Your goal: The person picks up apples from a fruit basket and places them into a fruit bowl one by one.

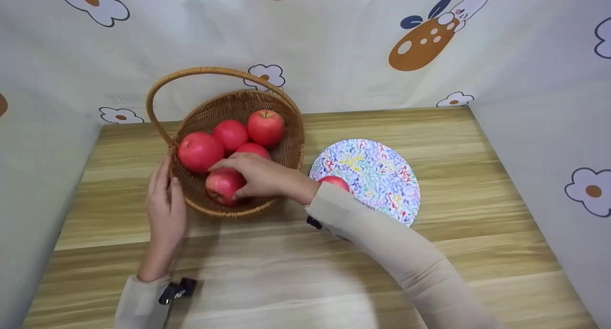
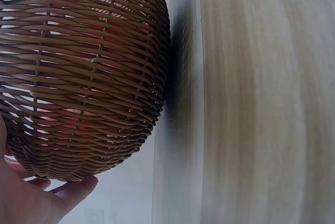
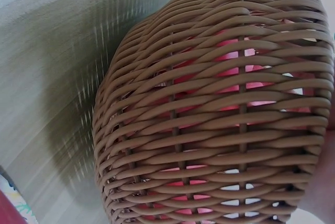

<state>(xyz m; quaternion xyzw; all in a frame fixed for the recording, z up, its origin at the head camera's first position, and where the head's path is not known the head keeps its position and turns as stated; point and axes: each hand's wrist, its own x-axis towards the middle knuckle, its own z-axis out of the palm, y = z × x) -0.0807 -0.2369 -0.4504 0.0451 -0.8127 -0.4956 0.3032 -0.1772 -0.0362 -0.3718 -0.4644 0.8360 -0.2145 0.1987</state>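
Note:
A wicker basket (image 1: 293, 150) with a tall handle holds several red apples. Inside it near the front rim, my right hand (image 1: 262, 176) grips one apple (image 1: 220, 185), fingers over its top and right side. My left hand (image 1: 166, 209) rests against the basket's left side with fingers fairly straight; in the left wrist view that hand (image 2: 39, 200) touches the woven wall (image 2: 89, 77). The right wrist view shows the basket's outside (image 3: 220, 109), with red fruit behind the weave. A round patterned plate (image 1: 382, 166) bears another apple (image 1: 335, 181), partly hidden by my right sleeve.
The wooden table (image 1: 458, 176) carries the basket at left and the plate to its right. Behind the table hangs a pale sheet (image 1: 334, 57) printed with flowers and a rabbit; the basket's handle (image 1: 205, 71) arches up in front of it. Pale walls flank both sides.

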